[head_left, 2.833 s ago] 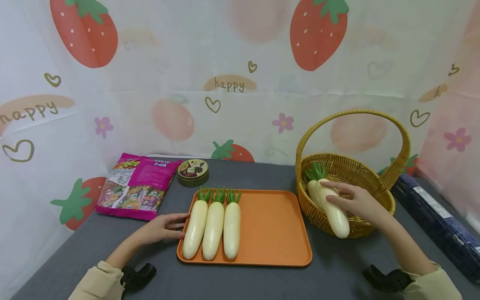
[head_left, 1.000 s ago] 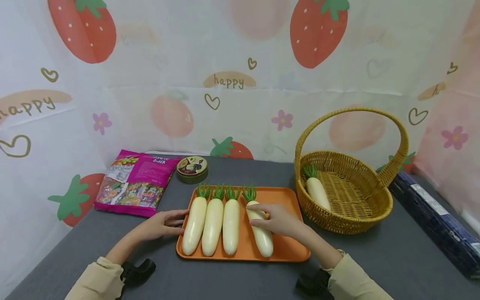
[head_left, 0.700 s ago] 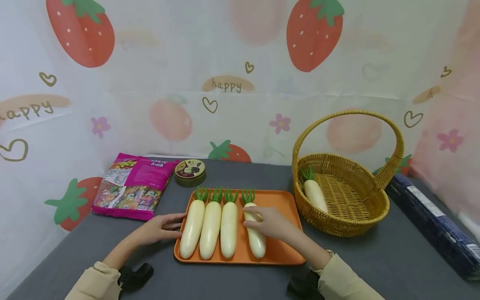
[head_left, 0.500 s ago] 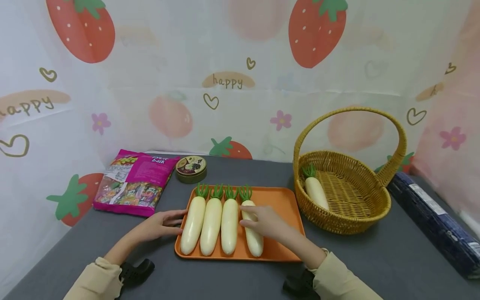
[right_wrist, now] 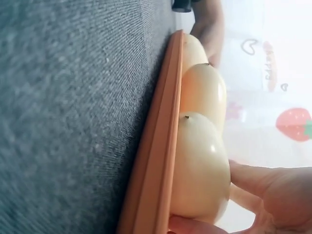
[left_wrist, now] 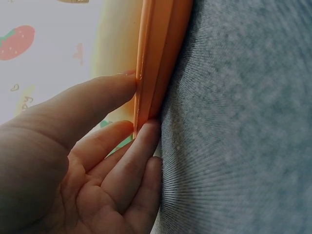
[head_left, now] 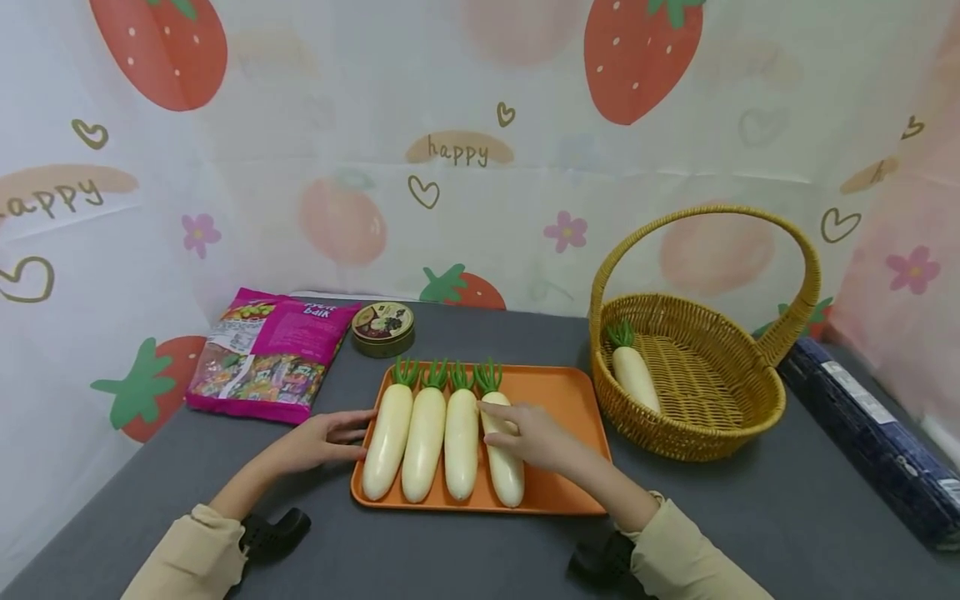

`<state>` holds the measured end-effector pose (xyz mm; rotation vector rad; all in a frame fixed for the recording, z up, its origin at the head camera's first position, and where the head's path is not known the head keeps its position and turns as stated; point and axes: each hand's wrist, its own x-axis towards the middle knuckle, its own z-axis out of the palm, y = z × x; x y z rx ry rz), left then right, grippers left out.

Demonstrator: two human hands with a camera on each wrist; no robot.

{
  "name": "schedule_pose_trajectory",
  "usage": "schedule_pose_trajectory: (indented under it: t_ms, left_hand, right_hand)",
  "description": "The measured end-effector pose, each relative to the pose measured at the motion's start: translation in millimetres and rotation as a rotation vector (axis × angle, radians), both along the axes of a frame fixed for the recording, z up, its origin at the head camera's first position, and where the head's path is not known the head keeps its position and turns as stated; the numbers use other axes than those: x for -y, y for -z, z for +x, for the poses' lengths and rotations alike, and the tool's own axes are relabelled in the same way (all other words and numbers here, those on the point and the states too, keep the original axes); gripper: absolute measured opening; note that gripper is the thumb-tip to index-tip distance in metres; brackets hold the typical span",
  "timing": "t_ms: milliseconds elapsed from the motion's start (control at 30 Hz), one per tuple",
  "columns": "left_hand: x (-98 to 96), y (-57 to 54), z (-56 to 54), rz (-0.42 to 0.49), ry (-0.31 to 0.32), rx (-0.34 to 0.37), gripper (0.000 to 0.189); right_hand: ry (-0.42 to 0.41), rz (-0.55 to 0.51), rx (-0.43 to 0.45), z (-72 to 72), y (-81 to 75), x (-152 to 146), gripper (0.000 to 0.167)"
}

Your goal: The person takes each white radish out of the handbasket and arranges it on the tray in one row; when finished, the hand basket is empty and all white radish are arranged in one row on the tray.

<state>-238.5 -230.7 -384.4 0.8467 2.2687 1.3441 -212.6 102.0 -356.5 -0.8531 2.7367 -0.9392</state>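
Several white radishes with green tops lie side by side on an orange tray (head_left: 558, 400). My right hand (head_left: 528, 433) holds the rightmost white radish (head_left: 507, 477), its thumb and fingers on opposite sides in the right wrist view; that radish's underside is hidden. At the tray's left edge, beside the leftmost white radish (head_left: 387, 442), my left hand (head_left: 318, 442) touches the rim with thumb and extended fingertips, as the left wrist view (left_wrist: 112, 165) shows. One more white radish (head_left: 636, 379) leans inside a wicker basket (head_left: 693, 437) to the right.
A pink candy bag (head_left: 273, 354) and a round tin (head_left: 383, 329) stand behind the tray on the left. To the right of the basket lies a long dark-blue package (head_left: 870, 442). A printed curtain (head_left: 480, 225) hangs behind the grey table (head_left: 420, 554).
My right hand has carried a white radish from the basket onto the tray, then shifted it left against the others. My left hand has stayed at the tray's left edge.
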Motion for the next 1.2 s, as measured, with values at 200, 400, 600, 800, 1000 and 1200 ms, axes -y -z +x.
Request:
schedule_pose_trajectory:
  t_ms: [200, 400, 600, 800, 1000, 1200]
  left_hand:
    - [-0.8, 0.3, 0.1, -0.009, -0.002, 0.012, 0.062]
    - [1.9, 0.7, 1.9, 0.002, 0.004, 0.014, 0.062]
    - [1.7, 0.0, -1.7, 0.008, 0.012, 0.007, 0.062]
    - [3.1, -0.2, -1.1, 0.004, 0.016, 0.001, 0.062]
    - [4.5, -1.7, 0.1, -0.006, -0.004, 0.013, 0.062]
    - [3.1, 1.5, -2.6, -0.002, -0.009, 0.022, 0.061]
  right_hand:
    - [-0.017, -0.019, 0.039, 2.5, -5.9, -4.5, 0.054]
    - [-0.016, -0.168, 0.119, 7.4, -28.3, -27.3, 0.061]
    - [0.007, -0.254, 0.083, 1.4, -51.7, -61.1, 0.064]
    - [0.151, -0.27, -0.005, -5.2, -65.2, -90.8, 0.063]
    - [0.302, -0.163, -0.144, -11.9, -62.3, -112.3, 0.064]
    - [0.368, -0.049, -0.145, -24.3, -50.3, -126.7, 0.063]
